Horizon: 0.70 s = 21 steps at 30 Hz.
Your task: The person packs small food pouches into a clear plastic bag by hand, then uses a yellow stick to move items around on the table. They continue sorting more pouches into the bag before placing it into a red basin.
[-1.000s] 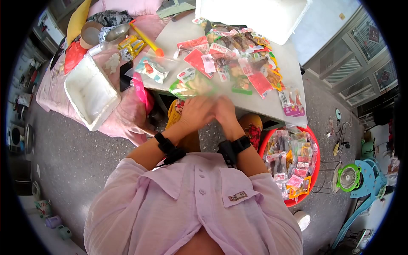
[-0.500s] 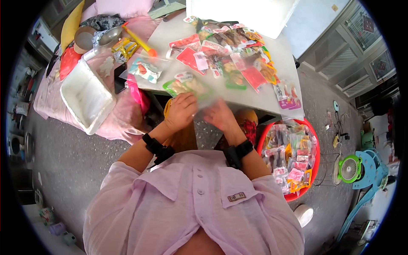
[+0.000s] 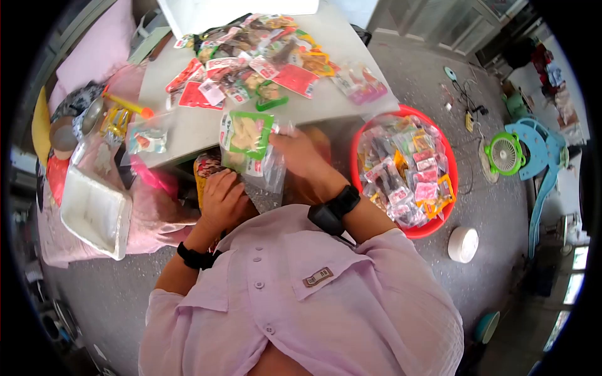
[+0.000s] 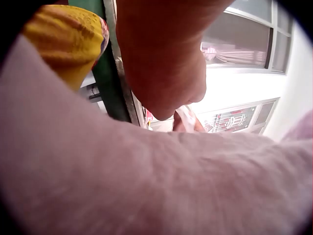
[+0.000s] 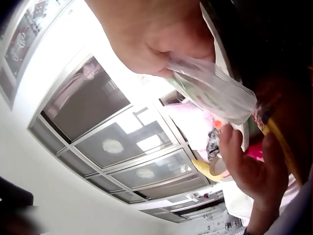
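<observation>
The right hand (image 3: 301, 153) grips a clear plastic packet with a green-framed label (image 3: 249, 135) by its right side, above the lap at the table's front edge. In the right wrist view the packet (image 5: 215, 88) hangs from the curled fingers of the right hand (image 5: 161, 39). The left hand (image 3: 222, 199) is below and left of the packet, apart from it, its fingers loosely bent and holding nothing. In the right wrist view the left hand (image 5: 257, 171) shows its palm and spread fingers.
Many colourful packets (image 3: 251, 62) lie heaped on the table (image 3: 320, 113). A red basin (image 3: 453, 169) full of packets stands on the floor at the right, near a white stool (image 3: 463, 244). An empty white foam box (image 3: 94, 216) rests on the pink-covered bed.
The head view has turned right. The right hand now holds the packet up off the table, and the left hand has drawn back toward the body, away from it.
</observation>
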Motion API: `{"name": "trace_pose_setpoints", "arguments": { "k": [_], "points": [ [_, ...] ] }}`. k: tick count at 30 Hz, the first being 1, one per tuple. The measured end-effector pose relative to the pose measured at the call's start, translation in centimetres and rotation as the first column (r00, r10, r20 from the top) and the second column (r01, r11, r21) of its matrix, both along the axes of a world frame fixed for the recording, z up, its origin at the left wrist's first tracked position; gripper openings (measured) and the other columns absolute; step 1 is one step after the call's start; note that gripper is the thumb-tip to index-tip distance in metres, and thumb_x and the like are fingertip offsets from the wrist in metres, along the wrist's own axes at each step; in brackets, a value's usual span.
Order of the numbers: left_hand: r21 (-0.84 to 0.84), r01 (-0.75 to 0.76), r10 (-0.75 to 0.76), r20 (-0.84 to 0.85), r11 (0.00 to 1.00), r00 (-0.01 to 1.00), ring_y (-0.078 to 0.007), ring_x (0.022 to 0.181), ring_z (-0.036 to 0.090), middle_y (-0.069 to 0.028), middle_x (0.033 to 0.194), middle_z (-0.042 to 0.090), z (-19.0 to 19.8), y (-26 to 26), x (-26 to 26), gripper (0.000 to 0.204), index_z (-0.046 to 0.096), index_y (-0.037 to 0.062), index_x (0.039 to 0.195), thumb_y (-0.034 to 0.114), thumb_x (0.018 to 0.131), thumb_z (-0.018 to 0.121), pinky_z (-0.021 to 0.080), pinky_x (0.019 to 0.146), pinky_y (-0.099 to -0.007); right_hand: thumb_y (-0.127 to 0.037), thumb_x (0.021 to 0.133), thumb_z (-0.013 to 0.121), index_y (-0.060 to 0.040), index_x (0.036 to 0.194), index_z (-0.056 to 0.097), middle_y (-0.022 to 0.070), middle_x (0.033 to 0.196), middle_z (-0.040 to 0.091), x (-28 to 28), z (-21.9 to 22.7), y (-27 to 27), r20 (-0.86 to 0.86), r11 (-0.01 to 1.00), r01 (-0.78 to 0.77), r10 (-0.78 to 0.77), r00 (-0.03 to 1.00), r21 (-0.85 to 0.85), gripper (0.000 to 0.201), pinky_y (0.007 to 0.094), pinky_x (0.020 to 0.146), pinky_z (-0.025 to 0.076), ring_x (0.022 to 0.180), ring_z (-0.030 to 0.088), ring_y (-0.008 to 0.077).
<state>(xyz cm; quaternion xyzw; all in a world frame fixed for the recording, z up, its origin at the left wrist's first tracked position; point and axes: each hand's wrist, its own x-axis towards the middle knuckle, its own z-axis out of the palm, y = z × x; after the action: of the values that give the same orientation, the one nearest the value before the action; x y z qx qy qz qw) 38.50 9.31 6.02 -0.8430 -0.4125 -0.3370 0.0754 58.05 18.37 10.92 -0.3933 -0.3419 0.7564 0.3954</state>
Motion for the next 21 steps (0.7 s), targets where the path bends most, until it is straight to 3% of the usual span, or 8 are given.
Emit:
{"name": "trace_pose_setpoints", "arguments": {
  "k": [3,6,8,11,17,19,21],
  "points": [
    [-0.079,-0.080,0.076,-0.056,0.994,0.996,-0.0308,0.099,0.045,-0.0122,0.102,0.048,-1.6,-0.2,-1.2,0.031,0.054,0.0055,0.089,0.011,0.060,0.064,0.036,0.081,-0.0425,-0.010,0.081,0.049,0.0020,0.098,0.051,0.0068,0.083,0.057,6.6,-0.2,1.2,0.004,0.992,0.081,-0.082,0.997,0.093,0.021,0.0259,0.058,0.046,0.070,0.055,0.0140],
    [-0.152,-0.153,0.137,-0.110,0.976,0.984,-0.0310,0.100,0.044,-0.0127,0.103,0.048,-3.7,-0.4,-2.3,0.030,0.054,0.0051,0.088,0.011,0.061,0.063,0.035,0.083,-0.0417,-0.005,0.081,0.045,0.0029,0.101,0.049,0.0116,0.086,0.057,13.7,2.4,0.4,0.219,0.975,0.165,-0.195,0.956,0.148,0.022,0.0298,0.065,0.048,0.076,0.057,0.0214],
    [-0.188,-0.196,0.172,-0.138,0.962,0.975,-0.0309,0.100,0.044,-0.0127,0.103,0.048,-5.0,-0.4,-2.7,0.027,0.054,0.0054,0.087,0.012,0.062,0.062,0.034,0.085,-0.0413,-0.003,0.081,0.043,0.0021,0.105,0.047,0.0128,0.093,0.055,16.6,1.5,-0.3,-0.210,0.853,0.459,-0.415,0.885,0.250,0.025,0.0331,0.072,0.048,0.085,0.056,0.0238],
    [-0.238,-0.239,0.208,-0.150,0.941,0.967,-0.0292,0.101,0.044,-0.0113,0.103,0.049,-5.2,-0.3,-2.5,0.025,0.055,0.0063,0.087,0.014,0.063,0.061,0.033,0.086,-0.0409,-0.002,0.080,0.043,0.0015,0.107,0.046,0.0128,0.098,0.054,22.1,0.0,-2.2,-0.166,0.849,0.507,-0.483,0.860,0.152,0.027,0.0360,0.078,0.046,0.091,0.053,0.0250],
    [-0.222,-0.266,0.222,-0.206,0.938,0.953,-0.0270,0.101,0.044,-0.0093,0.101,0.050,-5.2,-0.1,-2.4,0.023,0.056,0.0074,0.085,0.016,0.063,0.059,0.031,0.085,-0.0400,-0.006,0.082,0.042,0.0038,0.109,0.041,0.0156,0.103,0.051,31.9,-13.6,-3.9,0.133,0.783,0.617,-0.605,0.785,-0.077,0.029,0.0439,0.077,0.047,0.089,0.054,0.0280],
    [-0.219,-0.262,0.216,-0.212,0.940,0.953,-0.0270,0.101,0.044,-0.0092,0.101,0.050,-5.1,-0.2,-2.3,0.023,0.056,0.0075,0.084,0.015,0.063,0.059,0.031,0.085,-0.0401,-0.007,0.082,0.041,0.0039,0.108,0.043,0.0153,0.101,0.052,34.4,-17.4,-4.0,0.102,0.755,0.647,-0.639,0.762,-0.103,0.028,0.0434,0.077,0.046,0.088,0.054,0.0278],
    [-0.219,-0.253,0.206,-0.217,0.942,0.954,-0.0270,0.101,0.044,-0.0092,0.100,0.050,-5.1,-0.1,-2.3,0.023,0.056,0.0074,0.084,0.015,0.063,0.059,0.031,0.085,-0.0401,-0.007,0.083,0.040,0.0039,0.106,0.043,0.0149,0.100,0.052,36.8,-18.4,-4.3,0.085,0.710,0.699,-0.694,0.715,-0.089,0.026,0.0425,0.077,0.046,0.088,0.054,0.0275]
  ]
}}
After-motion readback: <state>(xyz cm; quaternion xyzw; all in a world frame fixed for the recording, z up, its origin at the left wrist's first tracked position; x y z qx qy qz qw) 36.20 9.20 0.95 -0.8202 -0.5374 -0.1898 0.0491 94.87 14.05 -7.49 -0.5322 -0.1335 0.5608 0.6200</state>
